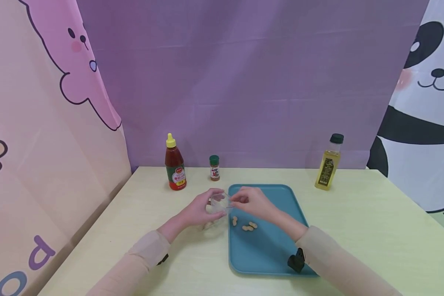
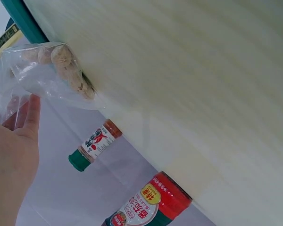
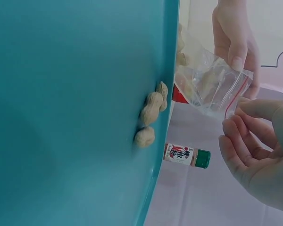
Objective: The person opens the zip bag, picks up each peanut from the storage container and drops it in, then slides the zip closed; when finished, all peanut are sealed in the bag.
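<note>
My left hand (image 1: 201,210) grips a clear zip-lock plastic bag (image 3: 210,82) from its side, just left of the tray. In the left wrist view, several unshelled peanuts (image 2: 62,57) lie in the bottom of the bag. The fingertips of my right hand (image 1: 257,202) pinch the bag's top edge, beside the red zip line seen in the right wrist view. Below the hands, a few loose peanuts (image 3: 151,109) lie near the left edge of a blue tray (image 1: 266,255).
At the back left stands a ketchup bottle (image 1: 175,168) with a yellow cap. A small green-capped spice jar (image 1: 214,169) is behind the hands. An oil bottle (image 1: 328,166) stands at the back right, beyond the tray. A purple cloth (image 1: 244,102) hangs behind the table.
</note>
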Demonstrator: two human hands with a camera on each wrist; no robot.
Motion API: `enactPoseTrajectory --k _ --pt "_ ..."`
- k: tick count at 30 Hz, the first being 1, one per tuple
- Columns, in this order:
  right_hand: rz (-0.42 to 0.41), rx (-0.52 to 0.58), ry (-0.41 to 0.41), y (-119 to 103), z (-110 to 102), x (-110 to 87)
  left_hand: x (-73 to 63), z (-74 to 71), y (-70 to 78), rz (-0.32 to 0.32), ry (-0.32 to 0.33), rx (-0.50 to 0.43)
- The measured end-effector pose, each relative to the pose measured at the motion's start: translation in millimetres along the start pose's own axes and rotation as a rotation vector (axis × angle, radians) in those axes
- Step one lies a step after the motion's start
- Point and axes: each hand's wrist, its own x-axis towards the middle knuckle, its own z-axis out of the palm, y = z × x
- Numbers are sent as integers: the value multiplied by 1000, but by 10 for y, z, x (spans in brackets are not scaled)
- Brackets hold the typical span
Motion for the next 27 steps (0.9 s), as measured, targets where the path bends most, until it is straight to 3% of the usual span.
enactPoseTrajectory --k 7,15,22,27 --pt "-11 -1 0 37 -24 -28 -2 1 1 -5 -3 -2" --pt "34 -20 16 141 -106 -99 -4 -5 22 -12 7 -6" --pt "50 -65 -117 295 -171 -206 -2 -4 16 -21 -6 -3" --pt "83 -50 -147 348 -211 -236 -3 -5 21 -26 -6 5"
